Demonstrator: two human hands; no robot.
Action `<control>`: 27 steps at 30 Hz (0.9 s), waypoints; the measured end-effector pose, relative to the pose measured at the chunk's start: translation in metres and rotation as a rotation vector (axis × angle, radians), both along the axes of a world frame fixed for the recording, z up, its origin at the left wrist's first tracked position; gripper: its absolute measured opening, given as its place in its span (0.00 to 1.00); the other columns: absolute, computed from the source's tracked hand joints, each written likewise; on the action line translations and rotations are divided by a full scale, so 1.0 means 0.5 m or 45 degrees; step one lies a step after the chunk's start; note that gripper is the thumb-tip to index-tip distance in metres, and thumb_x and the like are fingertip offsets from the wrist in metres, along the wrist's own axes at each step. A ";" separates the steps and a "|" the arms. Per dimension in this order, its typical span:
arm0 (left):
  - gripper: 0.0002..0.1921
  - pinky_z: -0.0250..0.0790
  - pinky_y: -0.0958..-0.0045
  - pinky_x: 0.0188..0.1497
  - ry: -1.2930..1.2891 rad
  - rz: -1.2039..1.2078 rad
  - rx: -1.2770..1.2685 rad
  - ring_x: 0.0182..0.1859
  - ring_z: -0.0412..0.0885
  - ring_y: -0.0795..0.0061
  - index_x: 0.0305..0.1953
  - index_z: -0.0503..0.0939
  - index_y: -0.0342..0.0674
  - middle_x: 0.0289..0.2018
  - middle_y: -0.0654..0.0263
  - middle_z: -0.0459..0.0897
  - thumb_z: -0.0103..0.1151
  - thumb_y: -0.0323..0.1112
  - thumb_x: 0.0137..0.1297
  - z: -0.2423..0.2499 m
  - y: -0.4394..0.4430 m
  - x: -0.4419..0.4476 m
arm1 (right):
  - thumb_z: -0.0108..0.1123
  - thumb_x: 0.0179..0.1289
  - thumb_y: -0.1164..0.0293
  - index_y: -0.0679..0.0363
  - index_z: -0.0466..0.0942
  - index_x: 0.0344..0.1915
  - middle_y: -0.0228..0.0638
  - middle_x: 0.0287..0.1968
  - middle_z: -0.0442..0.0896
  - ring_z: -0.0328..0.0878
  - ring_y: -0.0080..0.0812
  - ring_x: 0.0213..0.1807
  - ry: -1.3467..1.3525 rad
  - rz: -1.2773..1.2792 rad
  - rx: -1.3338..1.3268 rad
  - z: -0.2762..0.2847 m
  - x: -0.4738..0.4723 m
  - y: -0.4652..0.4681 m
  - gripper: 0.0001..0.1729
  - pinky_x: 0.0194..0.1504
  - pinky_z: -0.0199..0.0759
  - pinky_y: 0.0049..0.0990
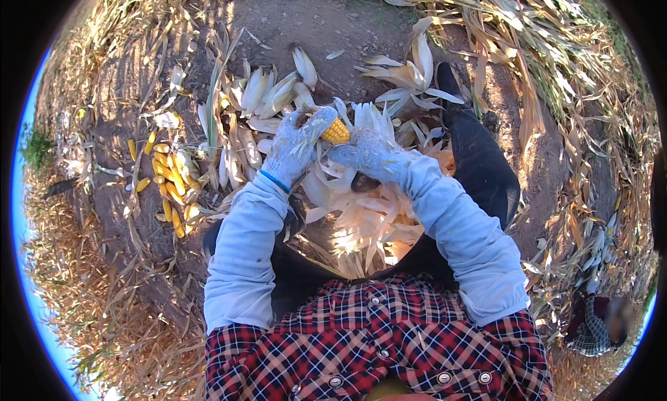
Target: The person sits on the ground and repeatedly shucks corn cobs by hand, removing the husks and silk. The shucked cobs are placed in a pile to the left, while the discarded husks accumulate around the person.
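My left hand (299, 143), in a pale work glove with a blue cuff edge, is closed around a yellow ear of corn (336, 132), whose kernels show between the hands. From the right, my right hand (367, 150), gloved too, grips the lower end of the ear and its peeled-back husk; the fingers are partly hidden. White husk leaves (372, 119) fan out just beyond the right hand. Loose pale husks (365, 213) lie heaped between my legs. Several ears in their husks (271, 96) rest on the soil beyond my left hand.
Bare yellow ears (172, 179) lie piled on the soil at the left. An opened husk (417, 72) is by my right foot. Dry corn stalks (500, 25) lie at the upper right and along the right side. Another person (594, 325) is at the far lower right.
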State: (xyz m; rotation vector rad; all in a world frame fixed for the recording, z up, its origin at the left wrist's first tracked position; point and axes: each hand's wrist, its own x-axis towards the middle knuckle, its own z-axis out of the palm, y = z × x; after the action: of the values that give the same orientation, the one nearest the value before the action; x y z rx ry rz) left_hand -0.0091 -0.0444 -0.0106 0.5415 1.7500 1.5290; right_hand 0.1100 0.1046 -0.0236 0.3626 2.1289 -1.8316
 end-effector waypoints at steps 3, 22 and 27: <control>0.21 0.75 0.73 0.55 0.373 -0.180 0.027 0.53 0.80 0.77 0.56 0.77 0.35 0.51 0.61 0.81 0.68 0.40 0.68 -0.055 -0.037 -0.028 | 0.62 0.69 0.50 0.59 0.78 0.58 0.38 0.46 0.87 0.81 0.28 0.47 -0.018 0.016 -0.114 0.029 0.011 -0.006 0.28 0.53 0.73 0.33; 0.29 0.76 0.58 0.45 1.603 -0.534 -0.445 0.42 0.86 0.55 0.56 0.78 0.47 0.45 0.59 0.87 0.75 0.47 0.52 0.046 -0.014 0.071 | 0.55 0.74 0.48 0.57 0.73 0.62 0.43 0.47 0.85 0.83 0.28 0.45 -0.138 0.295 0.501 -0.002 0.024 -0.046 0.29 0.47 0.77 0.30; 0.30 0.77 0.62 0.50 1.186 -0.476 -0.398 0.45 0.87 0.62 0.57 0.77 0.42 0.46 0.58 0.86 0.77 0.44 0.55 0.045 -0.018 0.061 | 0.55 0.74 0.49 0.57 0.74 0.62 0.41 0.47 0.84 0.83 0.27 0.46 -0.149 0.344 0.257 -0.003 0.027 -0.025 0.28 0.47 0.76 0.29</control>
State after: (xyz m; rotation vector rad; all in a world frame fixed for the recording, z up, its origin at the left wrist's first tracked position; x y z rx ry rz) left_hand 0.0215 -0.0533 0.0121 1.4737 2.3077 0.7279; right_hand 0.1237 0.0921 -0.0252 0.2088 2.1663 -1.4198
